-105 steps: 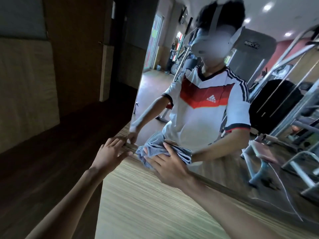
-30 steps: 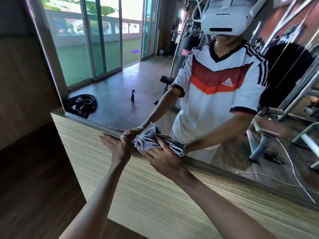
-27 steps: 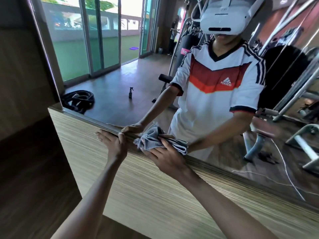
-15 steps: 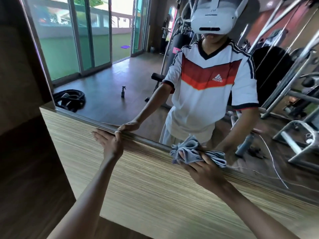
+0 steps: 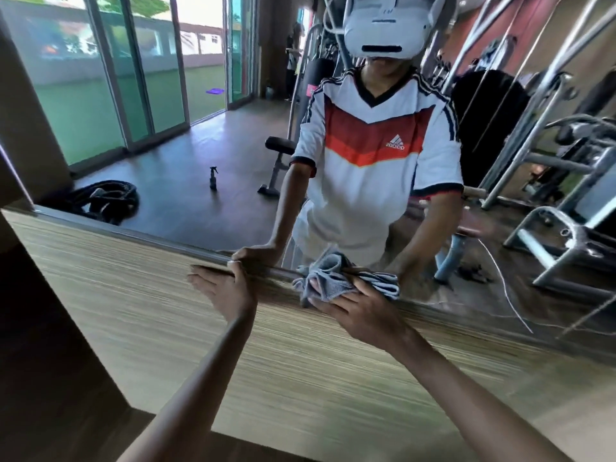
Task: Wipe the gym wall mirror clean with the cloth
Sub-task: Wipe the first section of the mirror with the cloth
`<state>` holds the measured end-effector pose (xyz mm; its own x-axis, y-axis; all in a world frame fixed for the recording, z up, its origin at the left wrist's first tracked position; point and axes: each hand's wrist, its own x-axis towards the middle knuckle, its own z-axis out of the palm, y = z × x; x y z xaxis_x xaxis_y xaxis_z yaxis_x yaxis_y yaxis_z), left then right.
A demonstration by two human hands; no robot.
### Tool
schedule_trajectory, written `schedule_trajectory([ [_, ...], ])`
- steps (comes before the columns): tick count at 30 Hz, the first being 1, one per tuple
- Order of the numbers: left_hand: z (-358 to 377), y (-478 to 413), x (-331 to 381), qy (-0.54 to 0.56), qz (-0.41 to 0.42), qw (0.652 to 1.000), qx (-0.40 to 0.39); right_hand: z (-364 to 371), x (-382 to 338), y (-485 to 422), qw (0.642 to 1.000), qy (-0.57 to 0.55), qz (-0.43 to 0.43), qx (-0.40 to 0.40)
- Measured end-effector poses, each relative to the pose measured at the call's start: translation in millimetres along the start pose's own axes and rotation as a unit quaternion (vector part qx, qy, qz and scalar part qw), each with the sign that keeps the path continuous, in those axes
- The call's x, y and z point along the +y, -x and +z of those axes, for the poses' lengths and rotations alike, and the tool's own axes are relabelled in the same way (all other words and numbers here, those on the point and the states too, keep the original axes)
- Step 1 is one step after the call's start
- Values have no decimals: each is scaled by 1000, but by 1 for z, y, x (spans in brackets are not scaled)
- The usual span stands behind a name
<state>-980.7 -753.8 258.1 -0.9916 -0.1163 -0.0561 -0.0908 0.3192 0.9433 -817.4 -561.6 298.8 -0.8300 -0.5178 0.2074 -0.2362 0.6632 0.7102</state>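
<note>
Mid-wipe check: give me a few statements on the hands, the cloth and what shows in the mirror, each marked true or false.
1. The right hand holds the grey cloth at the lower edge of the mirror. True.
2. The left hand also grips the cloth. False: it rests flat on the wooden panel at the mirror's edge, apart from the cloth.
3. A spray bottle stands upright on the floor in the reflection. True.
4. The coiled rope in the reflection lies to the right of the spray bottle. False: it lies to the left of it in the picture.
</note>
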Motion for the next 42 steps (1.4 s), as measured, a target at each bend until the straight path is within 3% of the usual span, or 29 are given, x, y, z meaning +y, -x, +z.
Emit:
schedule_trajectory([
  [2,13,15,3,-18,8,1000,2,-4,30,47,998,-57,34,4],
  [4,33,36,9,16,-2,1000,-8,-1,47,108,997,-20,56,40],
  [6,53,48,5,36,-10,999,-15,-8,53,136,998,-15,65,6],
  [9,70,70,8,10,-7,1000,-5,-4,56,131,996,-29,78,20],
  [12,85,103,20,72,-6,997,3,7,40,100,996,-37,63,56],
  [17,88,109,16,84,6,996,7,12,28,71,997,-59,31,24],
  [24,96,135,31,40,65,995,71,14,72,186,994,-45,41,91],
  [32,153,213,48,49,92,995,3,24,119,354,994,12,92,-55],
  [38,152,221,45,7,88,996,-11,21,97,317,987,-40,148,51],
  [42,143,221,45,-17,88,996,-22,26,73,259,981,-76,137,118],
])
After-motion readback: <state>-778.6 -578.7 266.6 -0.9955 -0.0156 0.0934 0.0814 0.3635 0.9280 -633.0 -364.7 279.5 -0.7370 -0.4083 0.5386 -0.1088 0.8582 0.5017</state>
